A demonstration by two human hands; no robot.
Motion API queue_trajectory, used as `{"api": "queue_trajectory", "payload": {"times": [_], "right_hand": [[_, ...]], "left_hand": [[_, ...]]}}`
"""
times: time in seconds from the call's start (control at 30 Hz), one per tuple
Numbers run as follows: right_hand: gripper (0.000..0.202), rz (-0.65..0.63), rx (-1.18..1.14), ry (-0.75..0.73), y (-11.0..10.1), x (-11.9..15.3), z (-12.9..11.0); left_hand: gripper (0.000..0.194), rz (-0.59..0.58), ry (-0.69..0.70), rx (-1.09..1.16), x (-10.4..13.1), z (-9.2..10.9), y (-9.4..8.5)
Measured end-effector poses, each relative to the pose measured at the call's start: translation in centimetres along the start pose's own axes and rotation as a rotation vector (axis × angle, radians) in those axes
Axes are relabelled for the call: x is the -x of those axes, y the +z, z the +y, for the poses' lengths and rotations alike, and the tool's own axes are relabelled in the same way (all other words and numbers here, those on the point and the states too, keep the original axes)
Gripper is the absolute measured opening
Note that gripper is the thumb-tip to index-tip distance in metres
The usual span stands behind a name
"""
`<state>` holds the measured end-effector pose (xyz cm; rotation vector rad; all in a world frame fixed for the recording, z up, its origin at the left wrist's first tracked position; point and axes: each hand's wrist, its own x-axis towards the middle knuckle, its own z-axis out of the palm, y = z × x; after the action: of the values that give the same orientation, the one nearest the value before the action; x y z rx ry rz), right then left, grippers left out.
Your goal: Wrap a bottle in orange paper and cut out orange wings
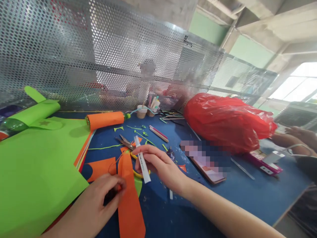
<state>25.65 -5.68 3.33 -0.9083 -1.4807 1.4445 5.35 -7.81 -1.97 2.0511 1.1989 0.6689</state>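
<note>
My right hand (160, 163) grips a slim white tube (142, 162) with dark lettering, held tilted above the table. Below it lies a pair of scissors (125, 142) with yellow handles, partly hidden by that hand and by paper. A long orange paper strip (130, 201) with a rounded top runs toward me. At its left edge, the curled fingers of my left hand (106, 193) are closed on the paper; the fingertips are partly hidden. An orange offcut (102, 168) with a curved notch lies just beyond my left hand.
Green paper sheets (37, 172) cover the left side. Bottles wrapped in orange (106, 120) and green paper (37, 112) lie behind. A phone (203, 162), red plastic bag (225, 122) and purple box (264, 163) are rightward. Perforated metal panels (119, 62) stand behind; another person's hand (294, 142) is at far right.
</note>
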Motion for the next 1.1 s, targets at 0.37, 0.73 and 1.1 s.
{"api": "queue_trajectory", "payload": {"times": [0.37, 0.73, 1.1], "right_hand": [[0.031, -0.003, -0.207, 0.058, 0.8, 0.4, 2.7], [0.013, 0.298, -0.220, 0.038, 0.4, -0.2, 1.8], [0.022, 0.062, -0.050, 0.073, 1.2, 0.6, 2.3]], "left_hand": [[0.014, -0.050, 0.139, -0.071, 0.1, 0.8, -0.3], [0.011, -0.022, 0.316, -0.294, 1.2, 1.4, -0.5], [0.041, 0.192, 0.219, -0.114, 2.0, 0.5, -0.7]]}}
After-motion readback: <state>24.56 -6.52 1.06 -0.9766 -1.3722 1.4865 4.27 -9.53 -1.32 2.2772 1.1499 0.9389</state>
